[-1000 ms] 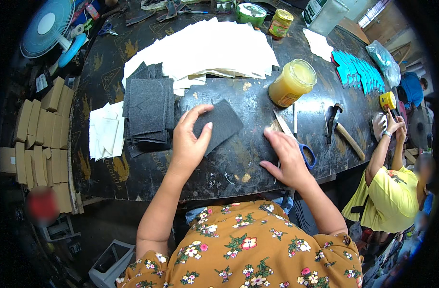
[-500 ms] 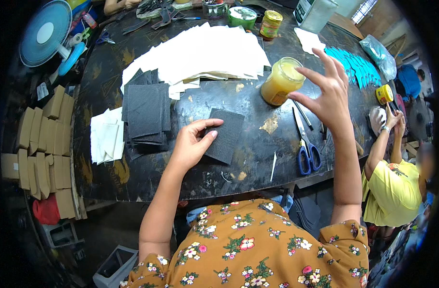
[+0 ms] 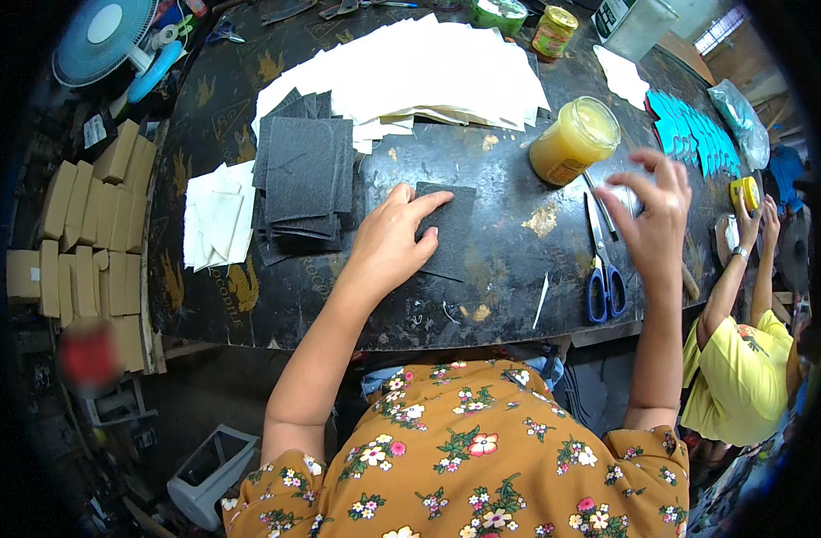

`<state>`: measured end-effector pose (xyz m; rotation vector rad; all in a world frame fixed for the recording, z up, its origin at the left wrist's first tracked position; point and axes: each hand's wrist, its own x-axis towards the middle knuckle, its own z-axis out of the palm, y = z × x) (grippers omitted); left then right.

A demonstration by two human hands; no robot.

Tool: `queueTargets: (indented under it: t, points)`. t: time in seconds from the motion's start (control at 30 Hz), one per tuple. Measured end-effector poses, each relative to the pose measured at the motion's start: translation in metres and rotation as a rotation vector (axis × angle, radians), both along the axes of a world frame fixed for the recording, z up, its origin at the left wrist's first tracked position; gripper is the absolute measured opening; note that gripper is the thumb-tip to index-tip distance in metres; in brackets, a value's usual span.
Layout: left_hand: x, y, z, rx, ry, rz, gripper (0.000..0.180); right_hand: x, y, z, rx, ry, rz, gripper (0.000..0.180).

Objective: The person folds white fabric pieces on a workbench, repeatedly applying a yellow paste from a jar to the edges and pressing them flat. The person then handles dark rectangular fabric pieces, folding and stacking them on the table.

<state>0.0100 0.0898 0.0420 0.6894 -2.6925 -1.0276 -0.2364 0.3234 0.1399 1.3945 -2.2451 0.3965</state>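
My left hand (image 3: 399, 235) rests on a dark grey rectangular piece (image 3: 452, 238) that lies flat on the table. Its index finger stretches across the piece, with the thumb apart at the near side. To the right, my right hand (image 3: 654, 211) is raised above the table, fingers curved and apart, with nothing visible between them. An open glass jar of yellowish, thick-looking contents (image 3: 563, 152) stands to the left of that hand. Beneath and beside the hand lie blue-handled scissors (image 3: 605, 291) and a thin dark rod (image 3: 605, 211).
Left of my left hand are a stack of dark grey pieces (image 3: 303, 170) and white pieces (image 3: 220, 215). White sheets (image 3: 419, 72) fan out at the back. Turquoise pieces (image 3: 693, 134) lie far right, near a person in a yellow shirt (image 3: 742, 377). A fan (image 3: 105, 40) stands far left.
My right hand has moved from beside the jar's mouth, down and toward the scissors. The left hand stays on the grey piece, which now sits straighter. The whole view has shifted slightly.
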Motion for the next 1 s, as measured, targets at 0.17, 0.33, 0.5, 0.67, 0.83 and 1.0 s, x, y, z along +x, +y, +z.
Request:
queueTargets:
  t: [0.17,0.33,0.5,0.67,0.83,1.0]
  points:
    - [-0.003,-0.001,0.0,-0.023,-0.014,-0.012,0.049,0.055,-0.029,-0.056,0.057,-0.967,0.4,0.028]
    - [-0.002,0.001,0.0,-0.004,-0.002,-0.002,0.053,0.058,-0.076,-0.119,0.026,-0.692,0.336,0.046]
    - [-0.002,0.0,-0.003,-0.029,0.038,0.001,0.054,0.067,-0.058,-0.123,0.044,-0.54,0.428,0.055]
    - [-0.002,0.0,-0.004,-0.01,0.019,0.005,0.054,0.108,-0.015,-0.108,0.152,-0.374,0.563,0.045]
    - [-0.004,0.002,0.0,-0.015,0.047,-0.002,0.052,0.105,-0.014,-0.104,0.095,-0.453,0.558,0.045]
    - [-0.016,-0.005,-0.001,0.017,0.214,-0.02,0.042,0.094,-0.017,-0.096,0.124,-0.544,0.565,0.044]
